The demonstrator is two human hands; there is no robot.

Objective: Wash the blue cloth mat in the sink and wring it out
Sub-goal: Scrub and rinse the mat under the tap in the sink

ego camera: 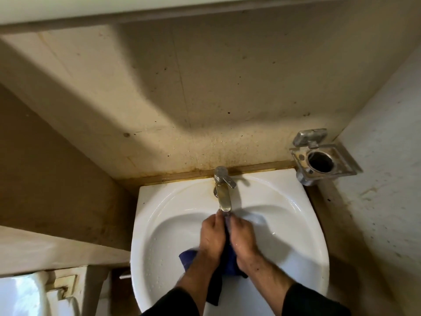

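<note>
Head view: both hands over the white sink (159,201), just under the spout of the tap (224,197). Left hand (213,233) and right hand (242,236) pressed close together, fingers curled round the blue cloth mat (189,258) bunched between them, its loose end trailing down past the wrists toward the basin's front rim. Looks like mid-wash, rubbing or rinsing under the spout; running water too blurred to confirm. Wringing out judged still to come. Dark sleeves at the lower edge. Metal wall holder (323,156) mounted to the right of the basin, well apart from the hands. Stained wall behind. Nothing seen blocking the work.
</note>
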